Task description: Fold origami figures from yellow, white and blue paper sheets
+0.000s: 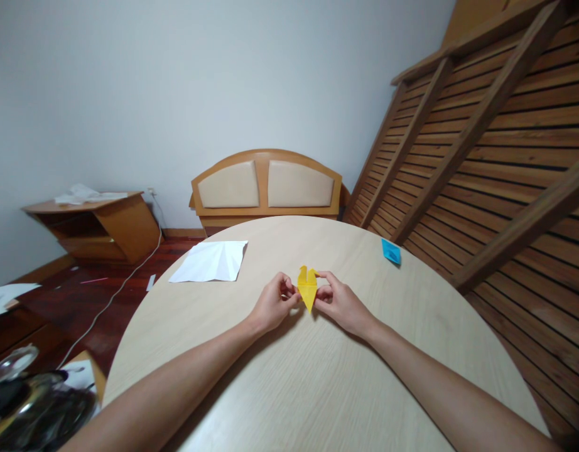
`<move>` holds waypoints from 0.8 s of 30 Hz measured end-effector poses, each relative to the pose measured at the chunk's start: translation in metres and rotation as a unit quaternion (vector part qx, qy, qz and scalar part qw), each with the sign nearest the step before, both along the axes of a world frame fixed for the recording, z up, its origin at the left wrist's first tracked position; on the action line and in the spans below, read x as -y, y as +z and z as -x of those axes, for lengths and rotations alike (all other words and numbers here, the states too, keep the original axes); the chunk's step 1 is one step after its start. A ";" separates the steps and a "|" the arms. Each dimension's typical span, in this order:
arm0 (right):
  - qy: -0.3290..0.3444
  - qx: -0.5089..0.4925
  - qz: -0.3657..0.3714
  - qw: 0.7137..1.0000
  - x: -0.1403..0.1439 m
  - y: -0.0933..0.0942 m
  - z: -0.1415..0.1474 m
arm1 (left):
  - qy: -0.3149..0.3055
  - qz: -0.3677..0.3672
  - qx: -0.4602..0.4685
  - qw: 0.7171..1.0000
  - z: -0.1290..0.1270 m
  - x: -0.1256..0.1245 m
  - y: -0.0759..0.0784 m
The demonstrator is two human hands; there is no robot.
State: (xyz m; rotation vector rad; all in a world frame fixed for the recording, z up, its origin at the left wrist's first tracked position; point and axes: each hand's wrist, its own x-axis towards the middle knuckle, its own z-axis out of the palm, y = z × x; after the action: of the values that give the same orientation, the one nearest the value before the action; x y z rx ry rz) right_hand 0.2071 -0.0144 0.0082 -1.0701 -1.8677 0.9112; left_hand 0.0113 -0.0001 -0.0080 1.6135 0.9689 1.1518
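With the yellow folded paper [307, 288] pinched at its left edge by the left hand [273, 306] and at its right by the right hand [340, 304], just above the worktop [280, 376], crisp creasing probably needs even pressure and aligned edges.

Yellow paper [308, 290] side edges hidden behind fingers [289, 294]; forearms cut off at btm edge.
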 end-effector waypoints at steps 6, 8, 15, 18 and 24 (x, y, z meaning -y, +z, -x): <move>-0.004 -0.010 0.007 1.000 -0.001 -0.003 0.001 | -0.026 0.043 0.020 0.999 0.000 0.000 -0.001; -0.006 -0.009 0.007 1.000 -0.001 -0.004 0.001 | -0.031 0.055 0.021 0.998 0.000 0.000 -0.001; -0.023 0.019 -0.002 1.000 0.001 0.002 0.001 | -0.013 0.020 -0.004 1.000 -0.001 0.003 0.005; -0.027 0.010 -0.027 0.999 0.001 0.002 0.000 | -0.018 0.020 -0.006 1.000 0.000 0.003 0.004; -0.046 0.006 -0.042 0.998 -0.003 0.003 -0.006 | -0.015 0.009 -0.031 0.999 0.001 0.003 0.003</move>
State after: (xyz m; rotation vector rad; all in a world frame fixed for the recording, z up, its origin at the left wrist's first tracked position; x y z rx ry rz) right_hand 0.2130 -0.0110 0.0111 -1.1024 -1.8351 0.7679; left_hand 0.0100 -0.0036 -0.0046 1.6524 0.9876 1.0763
